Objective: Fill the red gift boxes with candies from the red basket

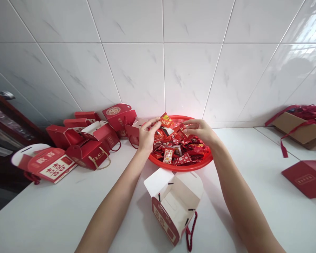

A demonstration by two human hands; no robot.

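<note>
My left hand (147, 135) is closed, with a red candy packet (166, 121) between thumb and fingers above the left side of the red plastic basket (180, 169). At the basket's right side my right hand (201, 130) has its fingers bent together on a red wrapper that is partly hidden. Many small wrapped sweets (183, 159), mostly red, fill the basket. In front of it stands an open red and white gift box (166, 220), its lid flaps up and its pale inside showing, with a dark red cord handle (191, 232) at its right.
Several red gift boxes (89, 154) are crowded at the left, some with cord handles. A brown carton (297, 129) with red ribbons lies at the far right, behind another red box (307, 178). A tiled wall (189, 77) closes off the back of the white counter (94, 203).
</note>
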